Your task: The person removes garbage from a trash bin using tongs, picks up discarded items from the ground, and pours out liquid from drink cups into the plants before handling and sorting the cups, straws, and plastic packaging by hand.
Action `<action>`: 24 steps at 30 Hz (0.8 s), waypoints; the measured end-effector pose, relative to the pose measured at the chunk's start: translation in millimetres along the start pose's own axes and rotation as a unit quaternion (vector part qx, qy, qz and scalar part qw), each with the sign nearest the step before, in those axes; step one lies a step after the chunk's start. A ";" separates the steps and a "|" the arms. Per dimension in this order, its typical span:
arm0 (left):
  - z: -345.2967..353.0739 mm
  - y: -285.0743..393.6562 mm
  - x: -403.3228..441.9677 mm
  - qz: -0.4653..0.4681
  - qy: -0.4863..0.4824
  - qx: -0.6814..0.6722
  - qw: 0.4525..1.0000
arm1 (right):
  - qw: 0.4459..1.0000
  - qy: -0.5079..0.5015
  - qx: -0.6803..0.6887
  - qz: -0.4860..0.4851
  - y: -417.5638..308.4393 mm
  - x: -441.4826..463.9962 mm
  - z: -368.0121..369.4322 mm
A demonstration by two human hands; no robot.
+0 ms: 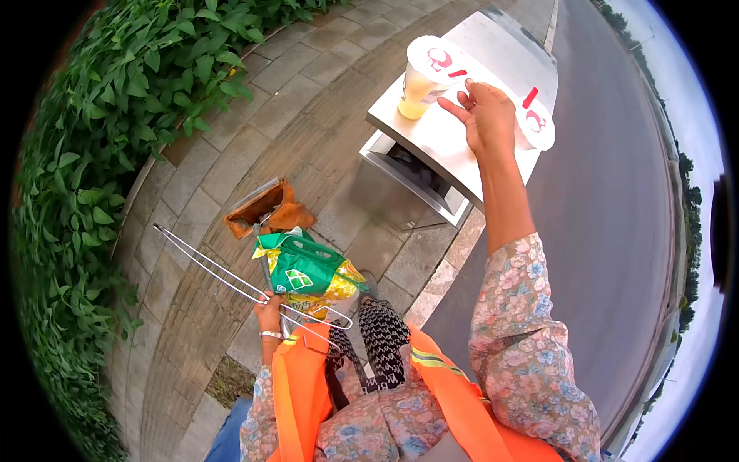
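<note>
My right hand (pixel 489 115) reaches over the metal top of a litter bin (pixel 454 146), fingers apart and holding nothing. Just left of it stands a lidded plastic cup (pixel 418 88) of pale yellow drink, with a red piece on its lid. On the other side, a second lidded cup (pixel 534 123) is partly hidden behind my wrist. Down by my body, my left hand (pixel 268 314) is closed around long metal tongs (pixel 208 260). A green and yellow plastic bag (pixel 308 266) hangs beside that hand; whether the hand also grips it is hidden.
A brown, worn dustpan (pixel 269 208) is low over the paving, beyond the bag. The bin's side opening (pixel 416 165) holds dark contents. Leafy bushes (pixel 85 177) border the pavement (pixel 285 100) on the left, and a road (pixel 600 192) runs along the right.
</note>
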State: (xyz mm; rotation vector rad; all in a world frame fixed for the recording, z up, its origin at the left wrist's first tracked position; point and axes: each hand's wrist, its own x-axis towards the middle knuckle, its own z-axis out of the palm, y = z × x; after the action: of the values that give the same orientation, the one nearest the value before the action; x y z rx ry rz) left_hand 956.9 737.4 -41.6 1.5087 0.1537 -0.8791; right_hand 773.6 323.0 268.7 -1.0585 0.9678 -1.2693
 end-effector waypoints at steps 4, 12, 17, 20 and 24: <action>-0.7 6.2 0.9 0.021 -0.018 0.056 0.998 | 0.999 0.029 -0.028 -0.011 -11.0 -14.6 1.2; -0.7 11.4 3.9 -0.009 -0.040 -0.015 0.999 | 0.818 -0.377 -0.418 0.117 92.4 -146.8 -42.2; 8.9 24.7 -3.4 0.002 -0.070 0.022 0.997 | 0.770 -0.468 -0.389 0.195 191.4 -184.9 -65.8; 44.0 35.4 -17.6 0.005 0.018 -0.020 1.000 | 0.764 -0.499 -0.242 0.329 185.4 -185.8 -57.5; 23.8 16.5 4.0 0.002 -0.061 0.087 0.994 | 0.739 -0.531 -0.235 0.342 206.0 -190.4 -47.7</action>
State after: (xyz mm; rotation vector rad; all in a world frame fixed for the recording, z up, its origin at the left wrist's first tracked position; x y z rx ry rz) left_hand 959.2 711.5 -28.1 1.6100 -0.0146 -0.9991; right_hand 765.6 510.2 54.6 -1.3593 0.6226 0.2936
